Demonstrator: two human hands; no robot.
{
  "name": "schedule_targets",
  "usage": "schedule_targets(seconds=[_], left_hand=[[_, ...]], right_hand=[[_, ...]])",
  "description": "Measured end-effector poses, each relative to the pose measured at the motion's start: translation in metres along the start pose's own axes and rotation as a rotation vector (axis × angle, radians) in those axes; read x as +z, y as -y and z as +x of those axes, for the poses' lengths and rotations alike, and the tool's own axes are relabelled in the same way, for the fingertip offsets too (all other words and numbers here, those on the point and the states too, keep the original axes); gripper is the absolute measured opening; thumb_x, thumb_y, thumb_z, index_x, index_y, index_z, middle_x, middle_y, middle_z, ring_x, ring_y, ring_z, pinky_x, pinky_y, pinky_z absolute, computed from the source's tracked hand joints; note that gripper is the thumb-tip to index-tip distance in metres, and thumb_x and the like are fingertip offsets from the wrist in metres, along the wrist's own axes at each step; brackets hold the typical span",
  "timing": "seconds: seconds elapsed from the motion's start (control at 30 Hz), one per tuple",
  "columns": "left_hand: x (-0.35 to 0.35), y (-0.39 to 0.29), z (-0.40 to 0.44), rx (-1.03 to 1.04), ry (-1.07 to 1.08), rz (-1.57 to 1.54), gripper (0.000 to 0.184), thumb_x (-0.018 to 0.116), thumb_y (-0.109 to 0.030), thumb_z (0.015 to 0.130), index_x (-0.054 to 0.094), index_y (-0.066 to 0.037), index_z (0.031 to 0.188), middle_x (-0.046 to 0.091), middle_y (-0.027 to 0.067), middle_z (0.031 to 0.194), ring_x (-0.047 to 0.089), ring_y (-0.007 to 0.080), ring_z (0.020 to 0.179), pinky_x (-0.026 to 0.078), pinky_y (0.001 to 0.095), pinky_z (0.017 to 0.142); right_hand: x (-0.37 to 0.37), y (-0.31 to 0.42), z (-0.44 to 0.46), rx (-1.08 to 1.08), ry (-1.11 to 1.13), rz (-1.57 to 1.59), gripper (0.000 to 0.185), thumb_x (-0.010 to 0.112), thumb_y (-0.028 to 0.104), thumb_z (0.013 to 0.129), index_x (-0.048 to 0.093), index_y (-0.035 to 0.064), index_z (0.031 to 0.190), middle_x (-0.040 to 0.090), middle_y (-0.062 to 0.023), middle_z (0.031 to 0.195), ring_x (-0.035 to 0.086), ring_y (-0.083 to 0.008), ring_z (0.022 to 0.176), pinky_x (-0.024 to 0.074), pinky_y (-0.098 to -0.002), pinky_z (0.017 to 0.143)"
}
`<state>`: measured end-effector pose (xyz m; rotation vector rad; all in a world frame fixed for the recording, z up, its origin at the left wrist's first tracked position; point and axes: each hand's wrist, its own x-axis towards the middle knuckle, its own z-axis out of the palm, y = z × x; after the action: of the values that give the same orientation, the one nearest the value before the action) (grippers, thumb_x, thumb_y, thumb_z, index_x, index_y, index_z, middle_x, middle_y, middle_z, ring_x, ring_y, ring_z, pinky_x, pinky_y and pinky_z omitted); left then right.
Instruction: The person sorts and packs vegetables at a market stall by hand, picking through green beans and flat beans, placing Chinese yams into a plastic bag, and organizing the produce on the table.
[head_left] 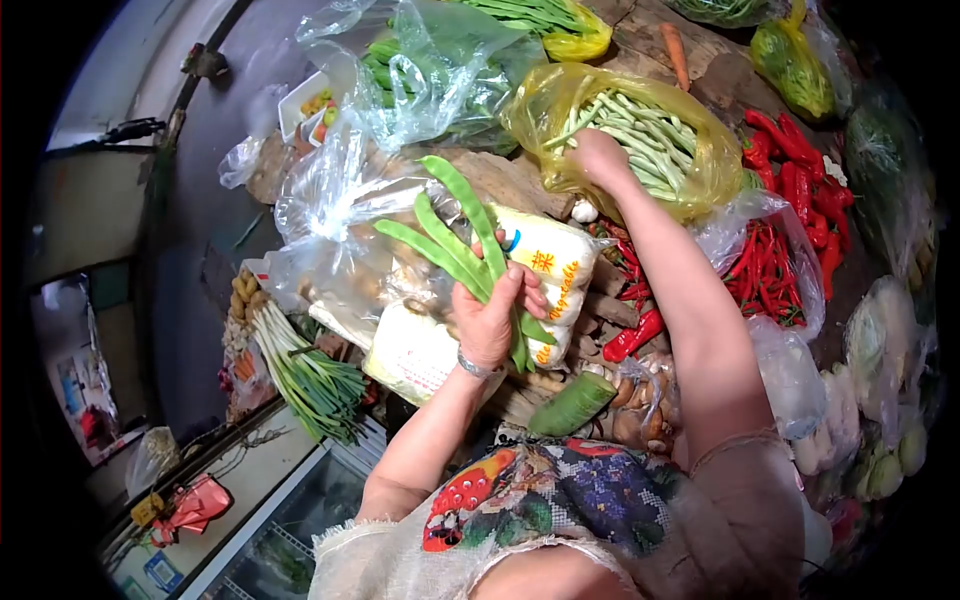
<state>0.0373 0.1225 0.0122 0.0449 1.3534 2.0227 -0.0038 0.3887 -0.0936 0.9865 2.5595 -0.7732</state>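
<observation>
Several long flat green beans stick out above and below my left hand, whose fingers are wrapped round them. Under this hand lie white-and-yellow packages with printed lettering. My right hand reaches to the left part of a yellow plastic bag full of pale green long beans. Its fingertips are bent down at the beans and partly hidden, so what they hold, if anything, does not show.
Red peppers and a clear bag of thin red chillies lie to the right. A cut green vegetable is near my body. Green onions lie at left; a clear bag of green beans is at the top.
</observation>
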Motion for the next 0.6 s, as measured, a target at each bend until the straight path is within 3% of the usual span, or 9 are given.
schedule_targets(seconds=[0.1, 0.17, 0.23, 0.27, 0.3, 0.4, 0.47, 0.57, 0.6], left_hand=[[-0.002, 0.001, 0.001, -0.009, 0.013, -0.013, 0.043, 0.058, -0.008, 0.093, 0.044, 0.000, 0.133, 0.062, 0.0081, 0.083, 0.060, 0.0143, 0.071, 0.048, 0.0252, 0.063], [-0.006, 0.004, 0.003, -0.004, 0.030, 0.009, 0.047, 0.054, -0.007, 0.095, 0.035, 0.002, 0.136, 0.062, 0.0121, 0.082, 0.063, 0.0187, 0.064, 0.054, 0.0271, 0.053], [-0.007, 0.006, 0.004, 0.013, 0.030, 0.006, 0.047, 0.054, -0.007, 0.095, 0.034, 0.002, 0.136, 0.062, 0.0121, 0.081, 0.063, 0.0187, 0.064, 0.054, 0.0272, 0.053], [-0.007, 0.008, 0.004, 0.027, 0.030, 0.008, 0.047, 0.054, -0.006, 0.095, 0.034, 0.002, 0.137, 0.062, 0.0121, 0.081, 0.063, 0.0188, 0.064, 0.054, 0.0274, 0.053], [-0.006, 0.009, 0.004, 0.022, 0.030, 0.005, 0.047, 0.054, -0.006, 0.095, 0.034, 0.002, 0.137, 0.062, 0.0121, 0.081, 0.063, 0.0188, 0.064, 0.054, 0.0274, 0.053], [-0.004, 0.008, 0.004, 0.059, 0.034, 0.014, 0.047, 0.054, -0.006, 0.095, 0.034, 0.002, 0.136, 0.062, 0.0123, 0.081, 0.063, 0.0189, 0.064, 0.054, 0.0277, 0.053], [-0.006, 0.008, 0.004, 0.028, 0.026, 0.024, 0.047, 0.054, -0.006, 0.095, 0.034, 0.003, 0.136, 0.062, 0.0125, 0.081, 0.063, 0.0191, 0.064, 0.054, 0.0281, 0.053], [-0.005, 0.006, 0.003, 0.029, 0.039, 0.016, 0.048, 0.054, -0.006, 0.095, 0.033, 0.003, 0.137, 0.062, 0.0128, 0.081, 0.063, 0.0194, 0.064, 0.055, 0.0285, 0.054], [-0.005, 0.006, 0.003, 0.030, 0.038, 0.017, 0.048, 0.054, -0.006, 0.095, 0.033, 0.003, 0.137, 0.062, 0.0128, 0.081, 0.063, 0.0194, 0.064, 0.055, 0.0285, 0.054]], right_hand=[[-0.002, -0.025, -0.004, 0.027, -0.077, 0.434, 0.037, 0.061, 0.024, 0.078, 0.067, -0.0018, 0.103, 0.068, -0.0216, 0.100, 0.065, -0.0328, 0.095, 0.0483, -0.0397, 0.084], [0.000, -0.055, -0.007, 0.012, -0.160, 0.527, 0.035, 0.063, 0.026, 0.079, 0.067, -0.0013, 0.101, 0.069, -0.0190, 0.096, 0.065, -0.0276, 0.090, 0.0482, -0.0371, 0.081], [-0.029, -0.050, -0.041, 0.043, -0.309, 0.650, 0.031, 0.063, 0.025, 0.080, 0.068, -0.0007, 0.098, 0.068, -0.0152, 0.091, 0.063, -0.0235, 0.083, 0.0481, -0.0340, 0.080], [-0.024, -0.061, -0.038, -0.007, -0.382, 0.762, 0.024, 0.063, 0.021, 0.084, 0.066, 0.0013, 0.097, 0.065, -0.0083, 0.080, 0.058, -0.0153, 0.071, 0.0469, -0.0277, 0.066], [-0.036, -0.047, -0.049, -0.002, -0.380, 0.758, 0.024, 0.063, 0.021, 0.084, 0.066, 0.0013, 0.097, 0.065, -0.0083, 0.080, 0.058, -0.0153, 0.071, 0.0469, -0.0277, 0.066], [-0.064, 0.004, -0.082, -0.022, -0.263, 1.217, 0.021, 0.065, 0.018, 0.087, 0.062, 0.0040, 0.102, 0.062, -0.0026, 0.076, 0.052, -0.0084, 0.064, 0.0410, -0.0220, 0.054], [-0.066, 0.036, -0.086, -0.219, -0.199, 1.436, 0.021, 0.063, 0.022, 0.092, 0.059, 0.0065, 0.106, 0.051, 0.0048, 0.071, 0.045, -0.0051, 0.058, 0.0350, -0.0190, 0.049], [-0.062, 0.063, -0.076, -0.309, -0.016, 1.454, 0.031, 0.059, 0.028, 0.095, 0.059, 0.0042, 0.115, 0.065, -0.0009, 0.093, 0.057, -0.0067, 0.082, 0.0419, -0.0216, 0.070], [-0.061, 0.059, -0.067, -0.310, -0.016, 1.455, 0.031, 0.059, 0.028, 0.095, 0.059, 0.0042, 0.115, 0.065, -0.0009, 0.093, 0.057, -0.0067, 0.082, 0.0419, -0.0216, 0.070]])
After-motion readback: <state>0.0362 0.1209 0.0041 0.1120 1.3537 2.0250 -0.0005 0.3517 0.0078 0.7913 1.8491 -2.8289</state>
